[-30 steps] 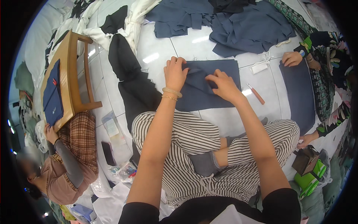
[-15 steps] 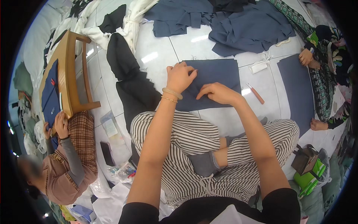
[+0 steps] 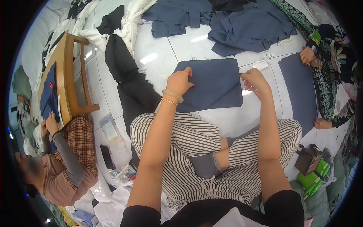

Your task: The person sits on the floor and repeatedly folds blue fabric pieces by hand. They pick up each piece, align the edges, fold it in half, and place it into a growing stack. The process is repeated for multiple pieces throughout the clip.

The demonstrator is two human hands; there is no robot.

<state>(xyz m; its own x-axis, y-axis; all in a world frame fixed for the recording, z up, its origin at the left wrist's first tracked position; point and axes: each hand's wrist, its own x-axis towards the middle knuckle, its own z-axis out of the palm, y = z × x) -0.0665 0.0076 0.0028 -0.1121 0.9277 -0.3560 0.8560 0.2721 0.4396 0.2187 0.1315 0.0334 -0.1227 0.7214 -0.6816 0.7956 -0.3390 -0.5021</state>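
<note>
- Floor (image 3: 159,49): white tiles, bare in a strip beyond the cloth's far edge and in another along its right side.
- Trousers (image 3: 185,132): striped, legs crossed, just beside the cloth's near edge.
- Bench (image 3: 66,83): wooden, at far left, well apart from the cloth.
- Heap (image 3: 249,28): blue-grey pieces, beyond the tile strip.
- Black cloth (image 3: 136,94): ragged right edge, left of the left forearm.
- Cloth (image 3: 215,83): navy, flat on the tiles ahead of the trousers, between the hands; a crease crosses its lower right, loose threads lie by its far edge.
- Second cloth (image 3: 298,87): navy, at right, a co-worker's hand (image 3: 307,55) at its far end.
- Left hand (image 3: 180,81): on the cloth's left part, thumb and forefinger spread.
- Right hand (image 3: 257,81): fingers bent at the cloth's right edge; whether they grip anything I cannot tell.
- Packet (image 3: 109,129): pale label, too small to read.
- Tool (image 3: 257,93): orange handle, partly hidden under the right hand.
</note>
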